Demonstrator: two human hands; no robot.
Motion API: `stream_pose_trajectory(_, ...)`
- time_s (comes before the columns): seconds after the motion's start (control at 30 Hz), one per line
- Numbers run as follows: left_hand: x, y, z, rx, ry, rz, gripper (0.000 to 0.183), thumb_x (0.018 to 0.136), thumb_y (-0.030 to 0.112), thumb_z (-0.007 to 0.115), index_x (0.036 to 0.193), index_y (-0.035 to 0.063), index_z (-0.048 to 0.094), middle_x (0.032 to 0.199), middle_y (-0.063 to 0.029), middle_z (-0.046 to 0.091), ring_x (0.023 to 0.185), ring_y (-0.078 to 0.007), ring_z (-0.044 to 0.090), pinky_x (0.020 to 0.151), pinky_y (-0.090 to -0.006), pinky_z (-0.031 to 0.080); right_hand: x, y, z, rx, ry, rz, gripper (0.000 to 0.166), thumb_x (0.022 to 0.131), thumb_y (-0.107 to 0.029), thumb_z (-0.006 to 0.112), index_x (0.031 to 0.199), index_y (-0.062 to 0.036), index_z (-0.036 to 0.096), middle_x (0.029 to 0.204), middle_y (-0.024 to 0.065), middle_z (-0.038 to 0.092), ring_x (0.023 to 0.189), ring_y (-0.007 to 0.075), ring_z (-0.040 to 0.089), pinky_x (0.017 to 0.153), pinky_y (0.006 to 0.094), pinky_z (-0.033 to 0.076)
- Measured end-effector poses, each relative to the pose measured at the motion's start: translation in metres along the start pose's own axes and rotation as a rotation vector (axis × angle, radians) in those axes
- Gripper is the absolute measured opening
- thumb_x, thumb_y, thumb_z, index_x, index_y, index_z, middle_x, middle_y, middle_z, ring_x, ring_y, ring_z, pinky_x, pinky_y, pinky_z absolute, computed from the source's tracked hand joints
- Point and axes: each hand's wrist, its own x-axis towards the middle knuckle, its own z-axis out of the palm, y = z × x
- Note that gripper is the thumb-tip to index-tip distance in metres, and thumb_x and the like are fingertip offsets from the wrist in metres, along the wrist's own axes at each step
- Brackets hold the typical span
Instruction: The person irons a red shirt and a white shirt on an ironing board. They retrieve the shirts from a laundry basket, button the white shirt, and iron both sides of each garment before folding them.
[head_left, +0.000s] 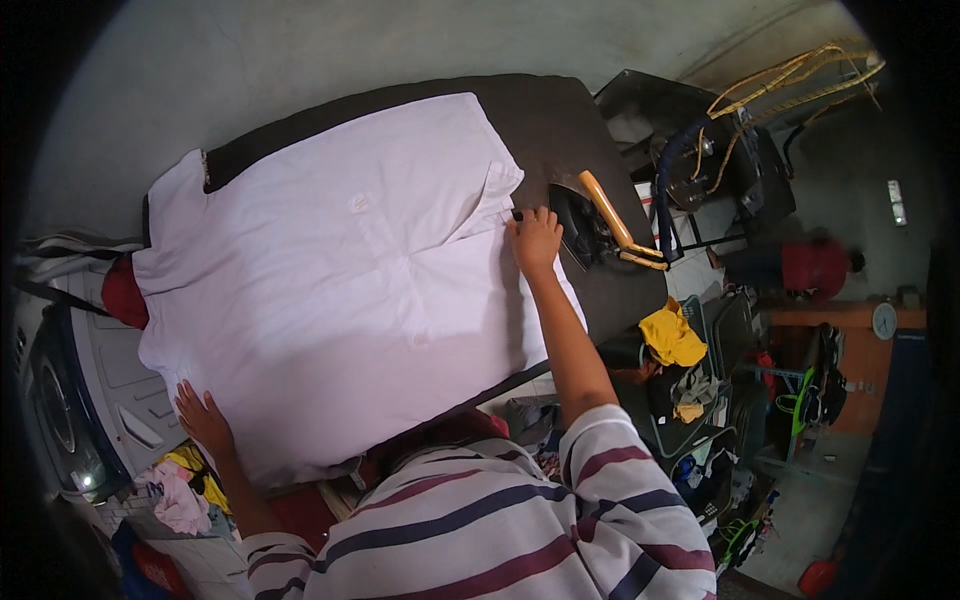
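Observation:
A white short-sleeved garment (322, 285) lies spread over a dark padded ironing table (532, 112), with a few creases around its middle. My right hand (536, 232) rests at the garment's right edge near a folded-over corner, its fingers bent; whether they pinch the cloth I cannot tell. Just right of that hand stands a black iron (574, 225) with a light wooden handle (604, 208). My left hand (204, 420) lies flat with fingers apart on the garment's lower left edge.
A wall runs behind the table. A dark blue wrapped cable (667, 172) rises from beside the iron. Chairs hold a yellow cloth (673, 334) and other clothes at right. A red cap-like thing (124, 292) and a washing machine (56, 405) are at left. Another person sits far right.

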Motion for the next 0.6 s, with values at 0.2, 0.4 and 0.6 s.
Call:
stream_pose_trajectory(0.2,-0.001,-0.009,0.027,0.035,-0.019,-0.029,0.052,0.101,0.037,0.035,0.149,0.0182,0.025,0.155,-0.0048,0.023,0.143,-0.0291,0.02,0.112,-0.0517,0.017,0.045,0.018,0.024,-0.168,-0.103,-0.194,0.018,0.08,-0.021,0.058,0.091,-0.008,0.065,0.102,0.0066,0.062,0.098,0.0241,0.057,0.082,0.0406,0.039)
stream_pose_trajectory(0.4,-0.001,-0.008,0.023,0.021,-0.059,-0.051,0.052,0.101,0.038,0.033,0.149,0.0178,0.025,0.155,-0.0055,0.023,0.143,-0.0296,0.02,0.112,-0.051,0.014,0.036,0.002,0.035,-0.091,0.038,0.016,0.017,0.082,-0.016,0.055,0.093,-0.0087,0.065,0.097,0.0069,0.063,0.098,0.0235,0.056,0.082,0.0407,0.039)
stream_pose_trajectory(0.6,0.0,-0.009,0.023,0.014,-0.051,-0.035,0.052,0.101,0.037,0.033,0.149,0.0172,0.026,0.155,-0.0058,0.024,0.142,-0.0303,0.02,0.112,-0.0512,0.016,0.05,0.002,0.026,-0.299,-0.08,-0.189,0.022,0.08,-0.018,0.063,0.1,-0.0088,0.061,0.1,0.006,0.06,0.096,0.0242,0.055,0.08,0.039,0.039)
